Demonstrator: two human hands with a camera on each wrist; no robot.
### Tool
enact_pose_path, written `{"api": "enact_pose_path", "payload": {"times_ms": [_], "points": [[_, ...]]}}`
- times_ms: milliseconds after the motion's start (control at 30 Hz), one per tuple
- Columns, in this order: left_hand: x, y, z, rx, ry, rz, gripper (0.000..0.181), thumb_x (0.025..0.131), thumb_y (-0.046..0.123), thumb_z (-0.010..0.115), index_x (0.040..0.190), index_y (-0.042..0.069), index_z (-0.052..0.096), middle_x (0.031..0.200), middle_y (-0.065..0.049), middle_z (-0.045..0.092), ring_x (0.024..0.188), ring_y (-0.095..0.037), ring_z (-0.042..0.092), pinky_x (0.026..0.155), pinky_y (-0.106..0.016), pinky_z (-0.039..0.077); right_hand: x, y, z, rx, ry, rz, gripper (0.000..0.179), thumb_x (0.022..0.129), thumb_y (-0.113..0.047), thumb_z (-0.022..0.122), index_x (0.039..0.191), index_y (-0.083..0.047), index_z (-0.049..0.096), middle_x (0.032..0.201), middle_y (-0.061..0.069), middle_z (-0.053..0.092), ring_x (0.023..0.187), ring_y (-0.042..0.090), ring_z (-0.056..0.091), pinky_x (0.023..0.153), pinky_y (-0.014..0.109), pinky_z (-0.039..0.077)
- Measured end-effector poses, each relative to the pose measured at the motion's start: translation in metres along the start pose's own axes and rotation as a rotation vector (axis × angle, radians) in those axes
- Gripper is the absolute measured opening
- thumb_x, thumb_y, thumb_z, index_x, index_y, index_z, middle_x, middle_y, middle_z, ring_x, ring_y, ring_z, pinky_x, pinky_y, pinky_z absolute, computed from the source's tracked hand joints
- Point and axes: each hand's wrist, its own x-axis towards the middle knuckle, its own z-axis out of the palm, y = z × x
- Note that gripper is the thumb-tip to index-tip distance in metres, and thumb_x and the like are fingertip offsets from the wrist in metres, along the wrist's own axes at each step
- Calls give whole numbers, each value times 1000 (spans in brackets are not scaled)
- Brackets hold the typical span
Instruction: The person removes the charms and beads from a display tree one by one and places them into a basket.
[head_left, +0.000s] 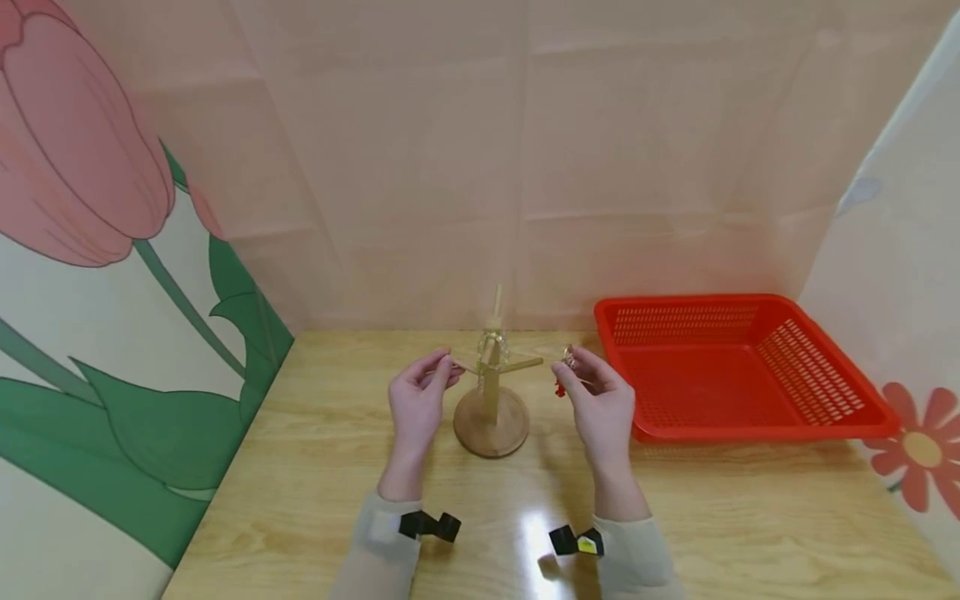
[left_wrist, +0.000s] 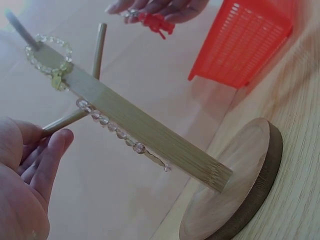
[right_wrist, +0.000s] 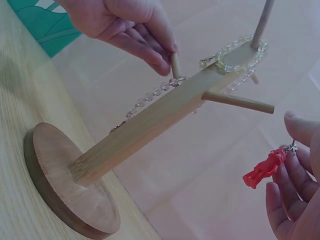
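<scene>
With a peg (left_wrist: 65,122) left of the stand (right_wrist: 150,122) pinched by the left hand (head_left: 420,392) and a red charm (right_wrist: 265,169) right of it pinched in the right hand (head_left: 606,404), the beaded bracelet (left_wrist: 111,127) could be shaken off if the peg is tugged, the charm's metal fitting being partly finger-covered.

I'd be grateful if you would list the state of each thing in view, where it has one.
Wooden stand: upright on the table.
Pale bracelet: looped around the top peg.
Pinkish bracelet: hanging at the left peg.
Right peg: bare.
Red charm: held, off the stand.
Left hand: pinching the left peg's tip.
Right hand: holding the charm.
Red basket: upright, open-topped.
</scene>
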Motion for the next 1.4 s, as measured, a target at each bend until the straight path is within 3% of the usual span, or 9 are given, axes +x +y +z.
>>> {"api": "enact_pose_path", "payload": {"times_ms": [100,267,400,500,633,900,1100,1233,1400], "points": [[0,1,0,5,8,9,19,101,-2,73,114,-15,74,99,-25,77,80,-17,79,79,-35,70,0,-2,1,3,-4,-6,32,91,-12,90,120,-5,81,99,3,77,92,14,73,75,16,64],[0,1,3,-6,14,20,18,100,-3,73,113,-16,74,101,-36,74,79,-19,79,78,-34,70,1,-5,-6,-31,-22,-35,31,92,-15,89,120,-6,81,103,9,78,92,13,73,76,15,64],[-1,-1,7,-9,0,9,18,100,-3,74,113,-16,74,101,-34,75,81,-20,80,78,-33,70,5,-8,-21,-91,-26,-68,32,93,-16,88,122,-6,81,107,12,79,92,12,72,79,13,63],[-3,-2,11,-12,-15,2,17,99,-4,74,112,-16,74,101,-30,76,81,-19,79,78,-33,70,11,-10,-41,-146,-12,-66,34,92,-15,89,124,-7,80,106,6,80,92,9,72,80,11,62],[-4,-5,15,-23,-13,-4,19,99,-5,73,112,-18,72,101,-36,74,79,-17,79,77,-31,70,24,-13,-74,-184,-21,-32,38,91,-14,89,128,-10,79,105,-4,79,92,7,73,79,12,63],[-4,-8,18,-15,-17,-7,19,99,-4,74,112,-18,73,100,-39,72,78,-13,78,76,-30,70,57,-11,-146,-421,-185,63,52,98,-36,81,145,-15,69,124,-5,75,103,-1,70,86,6,57],[-2,-9,17,-18,-2,-24,17,100,-3,74,112,-15,74,103,-33,75,80,-17,79,78,-32,70,82,7,-175,-564,-281,108,62,97,-49,79,147,-14,67,125,-4,75,101,-6,68,83,6,48],[-1,-11,16,-23,11,-39,17,99,-3,74,113,-14,75,103,-31,76,81,-18,80,78,-32,70,101,19,-187,-692,-367,88,63,98,-55,76,145,-13,68,126,6,77,105,6,70,80,12,53],[1,-10,17,-27,8,-31,18,99,-2,75,112,-15,74,101,-36,74,81,-19,80,77,-32,70,129,29,-210,-834,-422,71,66,100,-55,73,141,-4,68,124,21,76,112,38,68,76,28,58]]}}
